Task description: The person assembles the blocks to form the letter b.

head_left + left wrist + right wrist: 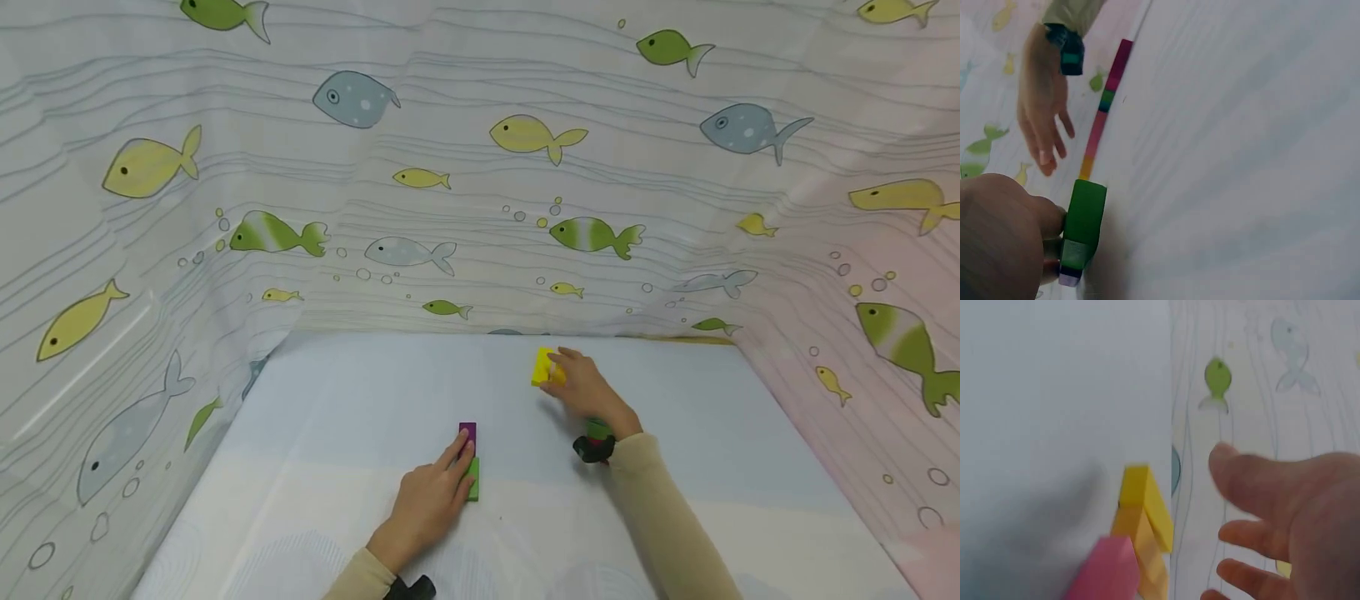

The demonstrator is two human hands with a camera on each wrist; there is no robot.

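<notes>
My left hand lies low over the table with two fairly straight fingers on a purple block. Its thumb side is beside a green block, which stands end to end with the purple one. In the left wrist view, fingers rest along one side of the green block. My right hand hovers around a yellow block at the far side. In the right wrist view its fingers are spread, apart from the yellow block, an orange block and a pink block.
Partly hidden under the right wrist is another green block. A magenta block shows in the left wrist view. A fish-patterned sheet rises behind and beside the white table surface.
</notes>
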